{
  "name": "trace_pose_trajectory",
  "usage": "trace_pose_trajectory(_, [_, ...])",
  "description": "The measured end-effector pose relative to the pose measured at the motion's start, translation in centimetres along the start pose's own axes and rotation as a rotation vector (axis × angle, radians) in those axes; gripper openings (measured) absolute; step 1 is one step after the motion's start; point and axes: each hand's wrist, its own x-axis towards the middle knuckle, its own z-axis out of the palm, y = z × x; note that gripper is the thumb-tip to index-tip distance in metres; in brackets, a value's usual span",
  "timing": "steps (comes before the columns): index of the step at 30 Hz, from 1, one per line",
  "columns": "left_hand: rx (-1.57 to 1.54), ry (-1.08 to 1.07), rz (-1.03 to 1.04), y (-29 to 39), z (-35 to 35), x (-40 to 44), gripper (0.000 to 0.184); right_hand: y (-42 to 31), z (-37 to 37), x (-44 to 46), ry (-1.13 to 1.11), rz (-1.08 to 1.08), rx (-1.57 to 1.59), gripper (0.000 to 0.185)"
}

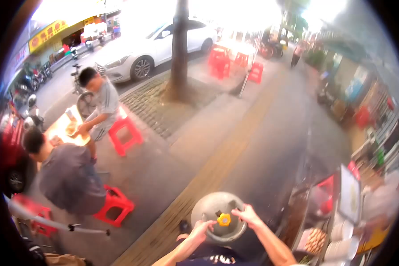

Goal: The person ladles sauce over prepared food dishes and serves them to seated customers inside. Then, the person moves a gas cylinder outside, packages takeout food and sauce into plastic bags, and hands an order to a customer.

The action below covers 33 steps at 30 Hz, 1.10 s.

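A grey gas cylinder with a round collar [201, 205] stands upright on the pavement right in front of my body. A yellow valve knob [224, 219] sits at the middle of its top. My left hand [202, 228] is closed at the left side of the collar, close to the knob. On the right side, my right hand [248, 215] is closed on the collar, its fingers pointing inward. Neither hand covers the yellow knob.
Two people sit on red stools [125, 135] at a small table [77, 115] on the left. A tree [179, 53] and a white car [157, 46] are ahead. At right stands a food stall with a tray of eggs [315, 240] and stacked bowls [341, 248].
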Motion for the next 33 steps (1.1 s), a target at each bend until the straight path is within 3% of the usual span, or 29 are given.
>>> trace_pose_trajectory(2, [0.075, -0.055, -0.115, 6.6, 3.4, 6.3, 0.021, -5.1, -3.0, 3.9, 0.010, -0.014, 0.102, 0.024])
trace_pose_trajectory(5, [0.221, -0.140, -0.076, 15.3, 9.3, 16.2, 0.023, -11.2, -6.7, 10.7, 0.169, 0.058, 0.195, 0.025])
trace_pose_trajectory(7, [0.362, -0.154, -0.120, 21.4, 14.3, 22.3, 0.024, -14.5, -9.7, 16.6, 0.179, -0.019, 0.327, 0.020])
trace_pose_trajectory(8, [0.351, -0.283, -0.127, 23.0, 15.9, 26.9, 0.025, -15.3, -11.5, 19.8, 0.180, -0.052, 0.361, 0.018])
trace_pose_trajectory(10, [0.486, -0.210, -0.080, 28.1, 20.6, 33.8, 0.026, -17.0, -14.0, 27.6, 0.292, -0.029, 0.369, 0.016])
trace_pose_trajectory(11, [0.477, -0.281, -0.047, 29.7, 22.3, 37.8, 0.024, -17.9, -15.3, 31.0, 0.326, -0.012, 0.391, 0.017])
trace_pose_trajectory(15, [0.585, -0.348, -0.204, 36.9, 25.3, 50.8, 0.028, -22.7, -17.3, 43.4, 0.405, 0.093, 0.417, 0.016])
trace_pose_trajectory(18, [0.444, -0.413, -0.273, 45.0, 27.3, 62.2, 0.029, -27.6, -17.6, 55.9, 0.465, 0.074, 0.418, 0.015])
trace_pose_trajectory(20, [0.647, -0.375, -0.315, 47.8, 27.3, 72.3, 0.027, -31.2, -17.2, 64.1, 0.516, 0.197, 0.396, 0.013])
trace_pose_trajectory(23, [0.584, -0.353, -0.417, 56.5, 28.6, 77.7, 0.028, -35.2, -16.8, 71.3, 0.487, 0.177, 0.455, 0.014])
trace_pose_trajectory(27, [0.606, -0.381, -0.359, 69.1, 34.0, 83.0, 0.024, -43.7, -19.3, 80.3, 0.512, 0.234, 0.498, 0.013])
trace_pose_trajectory(31, [0.552, -0.399, -0.321, 75.2, 36.2, 94.2, 0.024, -49.5, -21.6, 92.4, 0.412, 0.139, 0.506, 0.013])
trace_pose_trajectory(33, [0.513, -0.362, -0.178, 82.1, 36.9, 97.9, 0.028, -52.8, -21.5, 100.4, 0.449, 0.141, 0.483, 0.014])
